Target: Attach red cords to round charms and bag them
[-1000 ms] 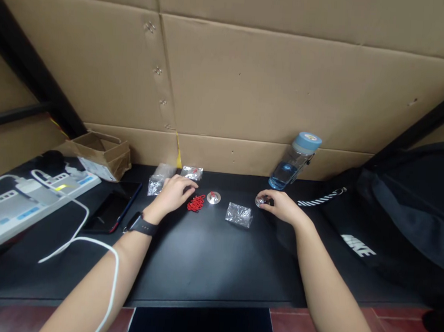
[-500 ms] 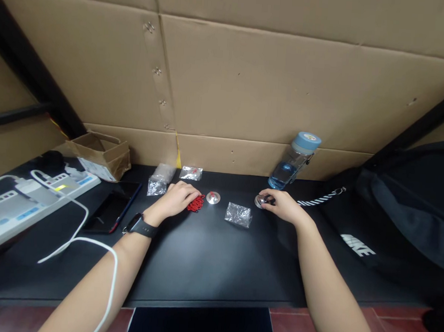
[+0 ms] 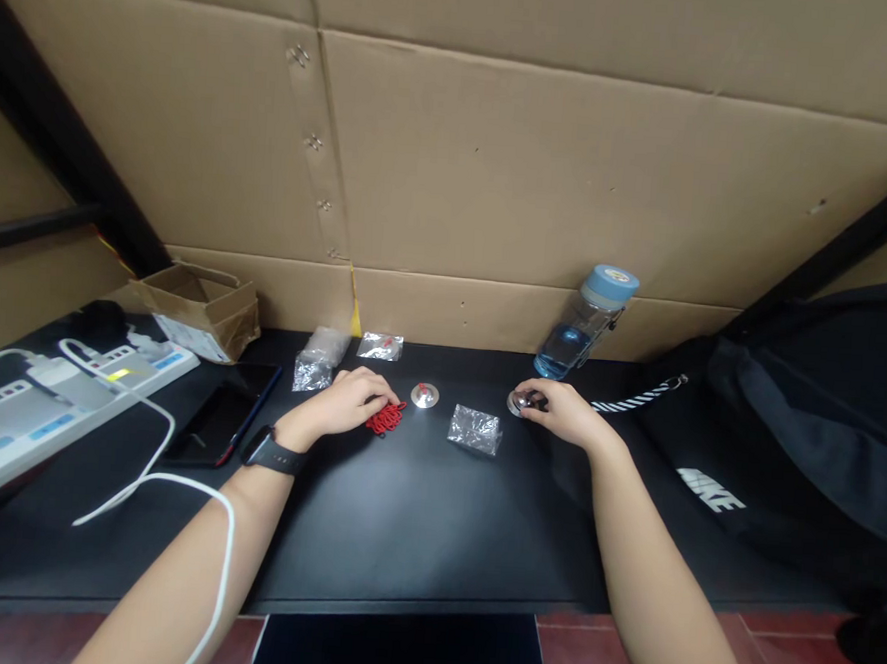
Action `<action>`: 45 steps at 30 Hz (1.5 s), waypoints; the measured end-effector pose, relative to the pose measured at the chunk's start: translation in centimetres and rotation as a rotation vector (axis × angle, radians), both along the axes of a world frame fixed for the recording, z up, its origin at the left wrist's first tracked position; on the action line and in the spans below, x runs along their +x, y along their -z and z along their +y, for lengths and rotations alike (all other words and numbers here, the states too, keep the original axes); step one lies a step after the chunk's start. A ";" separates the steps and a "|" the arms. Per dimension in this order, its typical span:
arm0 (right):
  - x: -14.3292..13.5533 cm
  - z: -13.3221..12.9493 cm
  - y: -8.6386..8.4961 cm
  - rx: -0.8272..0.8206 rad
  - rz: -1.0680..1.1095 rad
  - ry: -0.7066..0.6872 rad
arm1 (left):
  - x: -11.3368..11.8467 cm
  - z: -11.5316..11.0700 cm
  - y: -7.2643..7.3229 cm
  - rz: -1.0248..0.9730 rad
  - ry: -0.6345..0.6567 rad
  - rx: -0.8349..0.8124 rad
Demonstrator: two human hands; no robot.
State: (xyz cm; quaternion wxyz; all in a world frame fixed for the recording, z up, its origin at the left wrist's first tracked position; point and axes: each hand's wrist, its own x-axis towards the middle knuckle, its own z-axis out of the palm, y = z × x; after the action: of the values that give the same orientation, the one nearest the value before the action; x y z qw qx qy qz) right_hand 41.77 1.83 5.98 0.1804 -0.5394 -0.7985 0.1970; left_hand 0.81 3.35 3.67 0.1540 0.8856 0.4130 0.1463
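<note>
My left hand, with a black watch on the wrist, rests on the table with its fingertips pinching the edge of a bundle of red cord. To the right of the cord lies a round, shiny metal disc with a red bit at its centre. My right hand has thumb and fingers closed on a second round, shiny metal piece, partly hidden by the fingers. Between the hands lies a crumpled clear plastic bag.
Small plastic packets and a flat packet lie by the cardboard wall. A water bottle stands behind my right hand. On the left are a tablet, power strip, white cable and cardboard box. A black bag sits right.
The red cord has shifted slightly left and nearer to me, along with my left fingers. My right hand stays on the metal piece, with little change.
</note>
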 end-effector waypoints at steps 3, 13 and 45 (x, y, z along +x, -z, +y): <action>0.0 0.1 0.1 0.005 -0.005 0.000 | -0.5 0.2 0.3 0.000 0.010 0.002; 0.5 0.2 0.4 0.036 -0.008 0.001 | -1.7 0.8 0.3 -0.017 0.016 0.050; -0.9 -0.2 -1.0 0.251 0.179 0.022 | 0.6 -0.2 0.5 0.105 -0.415 0.211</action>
State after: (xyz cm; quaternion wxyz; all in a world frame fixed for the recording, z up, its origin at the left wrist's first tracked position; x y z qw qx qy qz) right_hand 40.87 1.59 6.93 0.3191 -0.5015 -0.7917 0.1411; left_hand 1.38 3.14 3.20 0.0056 0.7993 0.5761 0.1708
